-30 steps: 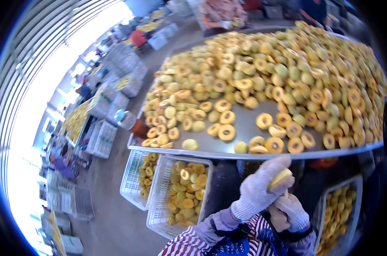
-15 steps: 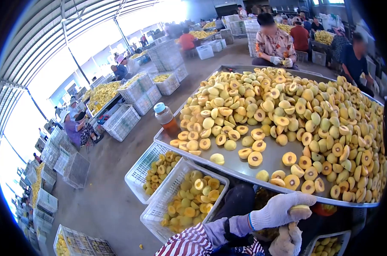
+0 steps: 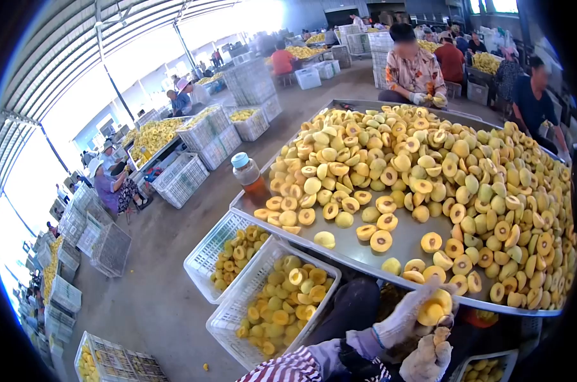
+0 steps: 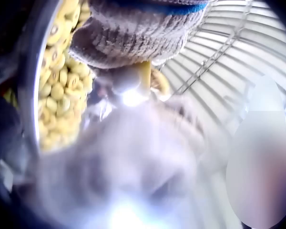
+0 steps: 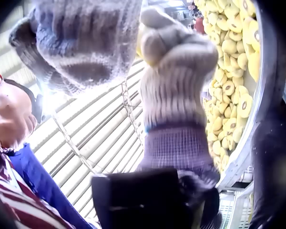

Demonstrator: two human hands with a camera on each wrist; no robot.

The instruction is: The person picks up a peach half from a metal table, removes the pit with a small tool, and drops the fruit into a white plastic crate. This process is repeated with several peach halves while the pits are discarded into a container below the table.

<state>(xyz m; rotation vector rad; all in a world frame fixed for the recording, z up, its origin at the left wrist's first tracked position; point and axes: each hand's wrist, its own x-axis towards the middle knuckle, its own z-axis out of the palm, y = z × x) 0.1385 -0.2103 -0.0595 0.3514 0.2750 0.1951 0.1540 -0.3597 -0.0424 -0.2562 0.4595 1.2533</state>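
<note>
In the head view my gloved left hand holds a yellow peach half, its hollowed cut face turned up, just below the metal table's front edge. My gloved right hand is right under it, fingers curled, fingertips close to the fruit's lower side. I cannot tell what that hand holds. In the left wrist view the left hand is at the top, the peach half shows as a yellow sliver, and the right hand is blurred. The right wrist view shows the fruit mostly hidden behind the left hand.
The metal table carries a big heap of peach halves. A bottle with a blue lid stands at its left corner. Two white crates of peach halves are at lower left, another crate at lower right. People sit beyond.
The view has tilted up from the earliest frame. The peach half in my left hand has turned from edge-on to showing its cut face. My right hand stays just beneath it.
</note>
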